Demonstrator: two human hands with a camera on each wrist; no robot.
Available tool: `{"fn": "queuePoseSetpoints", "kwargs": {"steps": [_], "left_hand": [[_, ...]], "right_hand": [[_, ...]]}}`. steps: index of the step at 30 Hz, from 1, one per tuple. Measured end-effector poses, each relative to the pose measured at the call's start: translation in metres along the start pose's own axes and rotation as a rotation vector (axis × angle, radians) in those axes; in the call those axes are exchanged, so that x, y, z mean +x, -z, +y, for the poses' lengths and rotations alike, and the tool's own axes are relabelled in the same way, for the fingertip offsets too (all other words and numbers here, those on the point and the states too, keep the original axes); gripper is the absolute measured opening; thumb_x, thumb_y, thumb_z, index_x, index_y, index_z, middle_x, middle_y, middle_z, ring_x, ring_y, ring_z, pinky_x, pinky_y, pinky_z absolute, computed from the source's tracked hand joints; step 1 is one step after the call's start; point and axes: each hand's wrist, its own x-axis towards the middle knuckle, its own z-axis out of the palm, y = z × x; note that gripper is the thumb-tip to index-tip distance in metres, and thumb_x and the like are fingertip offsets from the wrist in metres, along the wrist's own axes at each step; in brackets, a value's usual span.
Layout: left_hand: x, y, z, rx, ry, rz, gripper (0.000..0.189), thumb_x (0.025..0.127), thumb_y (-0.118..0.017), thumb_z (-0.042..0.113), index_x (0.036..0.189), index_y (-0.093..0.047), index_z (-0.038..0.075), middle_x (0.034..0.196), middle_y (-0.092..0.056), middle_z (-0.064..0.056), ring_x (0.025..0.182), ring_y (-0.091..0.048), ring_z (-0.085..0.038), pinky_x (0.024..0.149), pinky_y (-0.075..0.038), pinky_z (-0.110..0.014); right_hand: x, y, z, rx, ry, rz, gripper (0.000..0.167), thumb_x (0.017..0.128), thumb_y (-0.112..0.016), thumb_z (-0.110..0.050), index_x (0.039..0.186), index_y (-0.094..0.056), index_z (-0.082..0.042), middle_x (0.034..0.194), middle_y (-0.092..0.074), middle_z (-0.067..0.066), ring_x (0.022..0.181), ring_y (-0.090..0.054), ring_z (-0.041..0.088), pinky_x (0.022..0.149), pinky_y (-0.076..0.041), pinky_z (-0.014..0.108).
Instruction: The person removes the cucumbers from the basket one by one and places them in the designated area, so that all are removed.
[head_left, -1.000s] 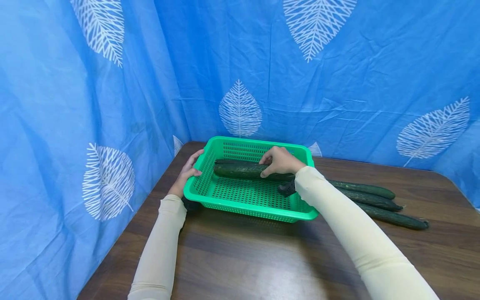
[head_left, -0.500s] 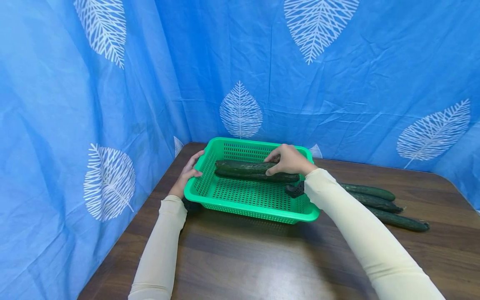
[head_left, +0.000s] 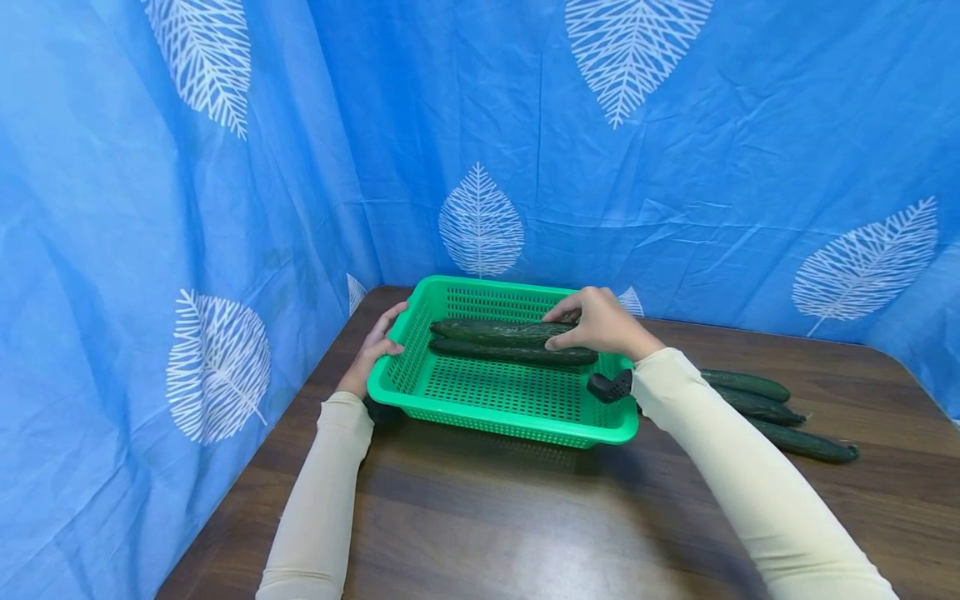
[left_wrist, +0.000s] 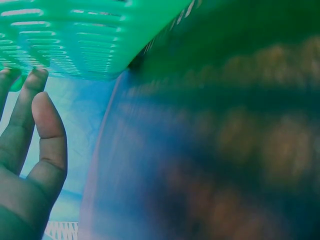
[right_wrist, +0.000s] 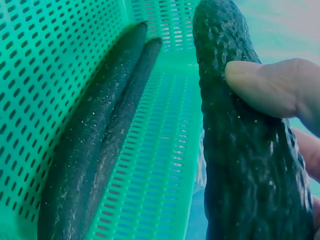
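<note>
My right hand (head_left: 600,321) pinches a dark green cucumber (head_left: 487,331) between thumb and fingers, over the green plastic basket (head_left: 502,427). In the right wrist view the held cucumber (right_wrist: 245,150) fills the right side, its thumb lying on the skin. Two more cucumbers (right_wrist: 95,130) lie side by side along the basket wall there; in the head view the front one (head_left: 510,353) shows below the held one. My left hand (head_left: 377,343) holds the basket's left end, thumb over the rim. The left wrist view has its fingers (left_wrist: 50,120) up against the slotted wall.
Three cucumbers (head_left: 810,444) lie on the wooden table (head_left: 480,508) right of the basket, partly behind the right sleeve (head_left: 742,467). A black wrist device (head_left: 609,386) overlaps the basket's right end. A blue curtain (head_left: 720,167) with white leaves hangs behind and at left.
My right hand has shifted to the right within the basket, away from the middle. More of the front cucumber shows. The left hand and basket stay nearly in place.
</note>
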Motion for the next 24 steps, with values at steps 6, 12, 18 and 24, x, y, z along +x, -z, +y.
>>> {"fn": "queuePoseSetpoints", "kwargs": {"steps": [6, 12, 18, 24], "left_hand": [[0.000, 0.000, -0.001, 0.005, -0.008, -0.004, 0.086, 0.090, -0.040, -0.002, 0.171, -0.009, -0.004, 0.157, -0.040, -0.019, 0.119, -0.060, -0.006, 0.096, -0.052, -0.022], [-0.002, -0.001, 0.000, 0.019, -0.004, 0.002, 0.086, 0.090, -0.039, -0.002, 0.171, -0.011, -0.003, 0.157, -0.039, -0.021, 0.118, -0.060, -0.007, 0.095, -0.053, -0.023], [-0.002, -0.002, 0.001, -0.008, -0.031, -0.005, 0.085, 0.090, -0.039, -0.004, 0.170, -0.011, -0.006, 0.145, -0.050, -0.003, 0.118, -0.061, -0.008, 0.094, -0.053, -0.023], [-0.003, -0.003, 0.002, -0.003, -0.020, -0.007, 0.085, 0.091, -0.040, -0.003, 0.170, -0.010, -0.006, 0.149, -0.047, -0.009, 0.118, -0.060, -0.008, 0.095, -0.053, -0.023]], "right_hand": [[-0.012, 0.008, -0.001, -0.008, -0.008, 0.025, 0.034, 0.086, -0.091, -0.017, 0.117, -0.085, -0.006, 0.121, -0.079, 0.013, 0.109, -0.069, 0.034, 0.104, -0.053, 0.063], [-0.024, 0.017, 0.000, -0.007, 0.005, 0.045, 0.033, 0.085, -0.091, -0.015, 0.117, -0.085, -0.007, 0.119, -0.079, 0.013, 0.106, -0.067, 0.034, 0.125, 0.002, 0.081], [-0.036, 0.023, 0.006, 0.001, 0.034, 0.080, 0.034, 0.084, -0.093, -0.014, 0.116, -0.085, -0.005, 0.116, -0.080, 0.014, 0.092, -0.069, 0.029, 0.129, -0.005, 0.076], [-0.049, 0.027, 0.011, -0.012, 0.034, 0.122, 0.033, 0.085, -0.093, -0.015, 0.116, -0.085, -0.006, 0.113, -0.079, 0.011, 0.091, -0.066, 0.023, 0.102, -0.056, 0.055]]}}
